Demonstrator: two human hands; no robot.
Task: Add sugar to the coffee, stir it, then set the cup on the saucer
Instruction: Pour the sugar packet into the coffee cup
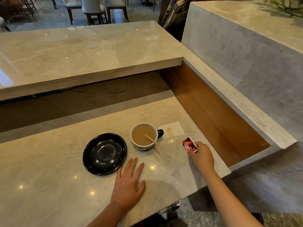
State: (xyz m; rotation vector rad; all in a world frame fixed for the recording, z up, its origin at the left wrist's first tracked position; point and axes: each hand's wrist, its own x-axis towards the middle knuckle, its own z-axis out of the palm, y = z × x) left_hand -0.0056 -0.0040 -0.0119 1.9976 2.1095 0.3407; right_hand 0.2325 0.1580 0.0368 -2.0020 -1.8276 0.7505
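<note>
Low and right of the frame's centre, the right hand [200, 155] is closed around a small red-and-white sugar packet [190, 144], fingers curled over its near end so that most of the printed face sticks out toward the cup; whether the packet is lifted or resting on the surface [49, 185] cannot be told, nor whether it is torn open. The left hand [128, 181] lies flat at lower centre, fingers spread and palm down on the stone, holding nothing; it looks parked there for support, just in front of the saucer and within easy reach of the cup. The cup [144, 135] stands just right of centre with milky coffee inside and its dark handle turned to the right, toward the working hand, which suits a later lift. A wooden stirrer [153, 141] leans in the coffee, its upper end over the near-right rim, ready to be picked up by the same hand. The black saucer [105, 154] sits bare just left of the cup, close but not touching, so the final move should be short. A stained white napkin [172, 130] lies behind the cup's handle, probably a rest for the wet stirrer. Judging by this, the sugar step is in hand; stirring and setting down remain.
</note>
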